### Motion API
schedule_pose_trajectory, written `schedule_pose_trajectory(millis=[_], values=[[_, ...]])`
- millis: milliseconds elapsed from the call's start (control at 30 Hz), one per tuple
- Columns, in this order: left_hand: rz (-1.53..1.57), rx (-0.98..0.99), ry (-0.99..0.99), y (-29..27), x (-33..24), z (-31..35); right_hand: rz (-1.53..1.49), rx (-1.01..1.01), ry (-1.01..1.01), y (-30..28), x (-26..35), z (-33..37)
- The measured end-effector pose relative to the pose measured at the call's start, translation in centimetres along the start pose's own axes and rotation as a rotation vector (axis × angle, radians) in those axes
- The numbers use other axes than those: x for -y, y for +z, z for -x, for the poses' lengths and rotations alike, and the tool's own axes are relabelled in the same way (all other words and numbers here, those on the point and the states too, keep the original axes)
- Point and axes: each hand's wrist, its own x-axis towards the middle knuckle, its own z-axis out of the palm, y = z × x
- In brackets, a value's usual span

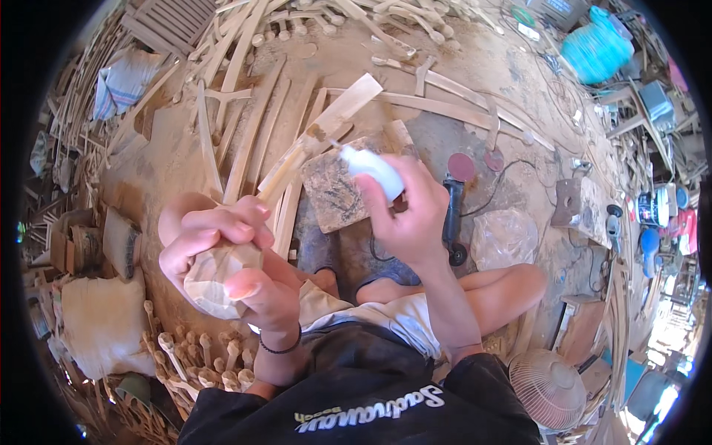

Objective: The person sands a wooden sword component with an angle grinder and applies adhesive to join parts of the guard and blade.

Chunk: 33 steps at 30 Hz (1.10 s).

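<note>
My left hand (233,256) is wrapped round the faceted, rounded end of a carved wooden stick (222,280). The stick's pale shaft runs away to the upper right, and a brown patch marks it near a flat, wider end. In my right hand (411,211) is a small white squeeze bottle (373,172), gripped between thumb and fingers. Its thin nozzle points left, close to the brown patch; whether they touch I cannot tell. Below the bottle, a rough wooden block (334,194) lies on the ground in front of my legs.
To the right lie an angle grinder (452,215) with its cord, a reddish sanding disc (460,167) and a clear plastic bag (506,239). Long wooden strips (256,126) spread ahead. Several knobbed sticks (200,356) stand at my left, and a fan cage (547,387) sits at lower right.
</note>
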Motion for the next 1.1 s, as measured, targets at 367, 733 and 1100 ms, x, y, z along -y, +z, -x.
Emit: schedule_pose_trajectory(millis=[367, 733, 1100], values=[[-0.234, 0.063, 0.2, -1.5, 1.3, -0.7, 0.118, -0.125, 0.525, 5.8, -21.0, 11.1], [0.063, 0.032, 0.082, -2.7, 2.4, -2.4, 0.475, -0.482, 0.586, -3.3, -24.1, 14.5], [-0.018, 0.017, 0.156, 0.3, 1.0, -2.0, 1.023, 0.028, 1.436, -22.4, -44.8, 27.8]])
